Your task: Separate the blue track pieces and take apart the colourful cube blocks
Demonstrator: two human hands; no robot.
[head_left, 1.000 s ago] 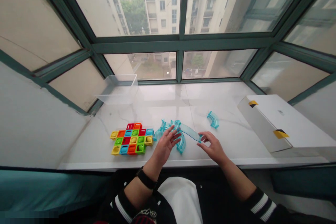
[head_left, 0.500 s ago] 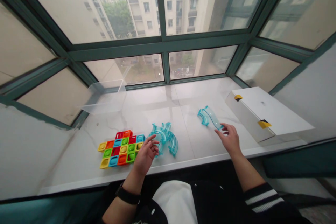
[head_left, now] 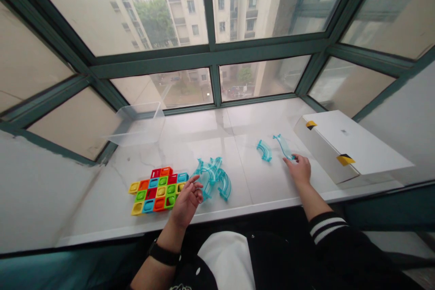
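My right hand [head_left: 299,168] rests on the white sill with its fingertips pinched on the near end of a long clear teal track piece [head_left: 283,146]. A short curved teal track piece [head_left: 264,150] lies just left of it. My left hand [head_left: 187,199] hovers with its fingers loosely curled and apart, holding nothing, between a flat slab of coloured square blocks [head_left: 157,189] and a pile of curved teal track pieces [head_left: 214,176].
A white box with yellow corner tabs [head_left: 350,147] lies at the right end of the sill [head_left: 204,145]. A clear plastic tub [head_left: 137,123] stands at the back left by the green window frame. The sill's front edge runs just before my hands.
My right hand carried the long teal track piece from the pile to the right, next to the short curve near the white box. My left hand pulled back from the pile. The view shifted left.
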